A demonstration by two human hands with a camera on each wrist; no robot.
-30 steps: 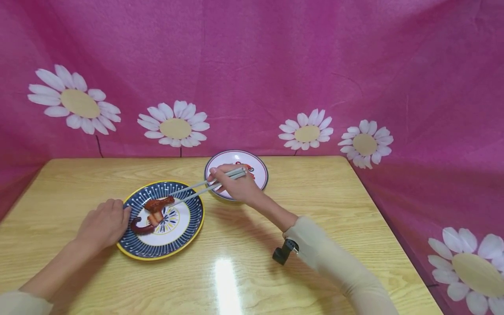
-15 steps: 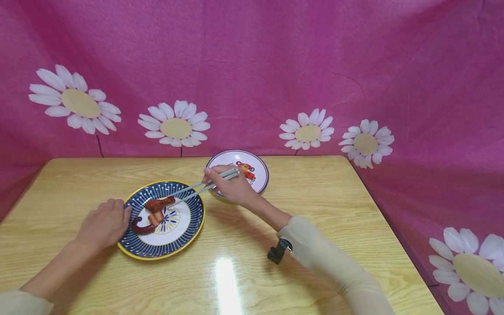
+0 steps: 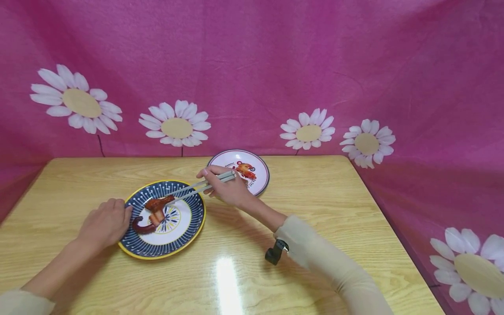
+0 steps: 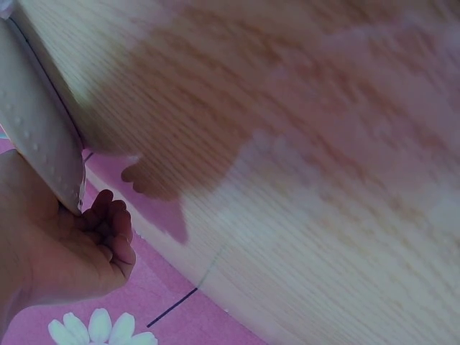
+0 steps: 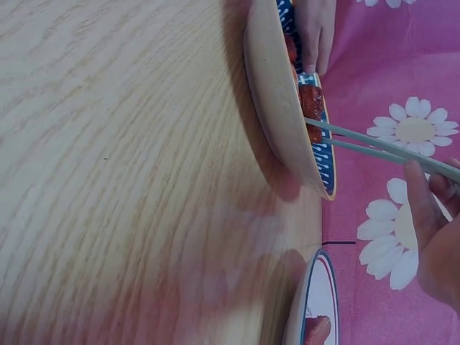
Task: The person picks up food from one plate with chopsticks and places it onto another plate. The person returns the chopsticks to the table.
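Note:
My left hand (image 3: pixel 105 223) holds the left rim of a blue-and-white plate (image 3: pixel 169 250) with a yellow edge. In the left wrist view its fingers curl at the rim. My right hand (image 3: pixel 228 188) grips a pair of pale chopsticks (image 3: pixel 189 188) over the plate. Their tips are at the right end of a glazed brown piece of meat (image 3: pixel 156 204), shaped like a drumstick; in the right wrist view they lie either side of its end. Below it on the plate are a striped pork-belly-like slice (image 3: pixel 156 218) and a curled dark red tentacle (image 3: pixel 145 229).
A smaller white dish (image 3: pixel 260 168) with a dark rim stands at the table's back edge, behind the right hand, which partly covers it. Orange-red food (image 3: pixel 246 170) lies in it. A pink cloth with daisies (image 3: pixel 177 127) hangs behind the wooden table (image 3: pixel 315 197).
My right hand has moved a little left and down with the chopsticks, uncovering more of the white dish. The left hand and the food on the blue plate stay put.

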